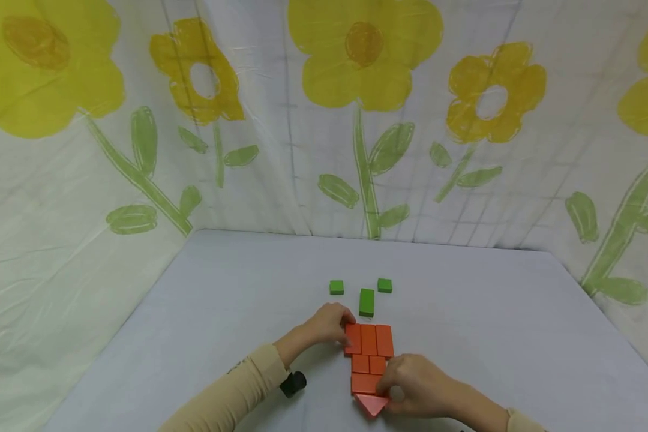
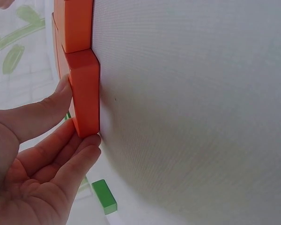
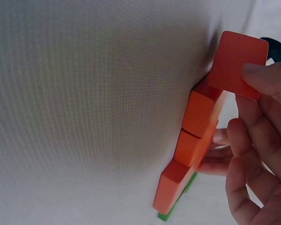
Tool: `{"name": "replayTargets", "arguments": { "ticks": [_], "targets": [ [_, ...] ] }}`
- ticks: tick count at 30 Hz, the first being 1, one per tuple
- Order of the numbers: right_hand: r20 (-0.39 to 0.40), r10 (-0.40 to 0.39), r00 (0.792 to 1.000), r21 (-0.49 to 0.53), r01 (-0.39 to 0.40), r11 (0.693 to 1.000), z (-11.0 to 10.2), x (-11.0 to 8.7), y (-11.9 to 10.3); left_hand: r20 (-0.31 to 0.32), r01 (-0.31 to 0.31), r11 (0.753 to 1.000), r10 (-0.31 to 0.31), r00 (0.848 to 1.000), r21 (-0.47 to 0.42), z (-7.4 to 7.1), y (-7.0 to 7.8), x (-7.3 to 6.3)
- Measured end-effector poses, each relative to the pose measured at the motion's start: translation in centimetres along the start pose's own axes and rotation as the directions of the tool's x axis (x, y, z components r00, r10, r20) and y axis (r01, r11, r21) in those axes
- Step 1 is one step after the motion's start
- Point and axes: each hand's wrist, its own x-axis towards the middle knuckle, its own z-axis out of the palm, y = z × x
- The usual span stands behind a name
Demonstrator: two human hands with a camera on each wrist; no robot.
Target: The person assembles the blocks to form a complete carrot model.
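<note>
In the head view, red blocks [image 1: 368, 340] lie flat in touching rows: three upright ones, then two small ones, then a wide block [image 1: 365, 383]. My left hand [image 1: 332, 325] pinches the far-left upright block [image 2: 85, 93], thumb on its face and fingers around its far end. At the near end of the rows is a pink-red triangular block [image 1: 371, 404], point toward me. My right hand [image 1: 418, 384] pinches this block, with the thumb on its flat red side [image 3: 236, 63] in the right wrist view.
Beyond the red blocks stand a green oblong block [image 1: 366, 302] and two smaller green blocks, left [image 1: 336, 287] and right [image 1: 384, 285]. A black object [image 1: 293, 384] lies beside my left forearm. A flower-patterned curtain [image 1: 270, 120] hangs behind the pale table [image 1: 237, 270].
</note>
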Motion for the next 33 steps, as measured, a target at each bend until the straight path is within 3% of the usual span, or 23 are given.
{"name": "replayTargets", "arguments": {
  "ticks": [6, 13, 19, 25, 33],
  "targets": [
    [0.017, 0.031, 0.999, 0.012, -0.031, 0.999, 0.2, 0.2, -0.1, -0.002, -0.012, 1.0, 0.012, 1.0, 0.01, -0.1, 0.0, -0.1],
    [0.076, 0.132, 0.988, 0.055, -0.137, 0.989, 0.1, 0.4, 0.0, 0.01, 0.004, 1.0, -0.004, 1.0, -0.004, -0.1, 0.2, -0.2],
    [0.054, 0.128, 0.99, 0.027, -0.129, 0.991, 0.2, 0.4, 0.1, 0.006, 0.002, 1.0, -0.002, 1.0, 0.001, -0.2, 0.2, -0.2],
    [0.076, 0.174, 0.982, 0.037, -0.178, 0.983, 0.1, 0.4, 0.0, 0.002, 0.0, 1.0, 0.0, 1.0, -0.006, -0.1, 0.0, -0.1],
    [0.101, 0.184, 0.978, 0.04, -0.189, 0.981, -1.6, 0.5, -0.1, 0.001, 0.002, 1.0, -0.002, 1.0, -0.02, 0.0, -0.1, -0.1]
  ]
}}
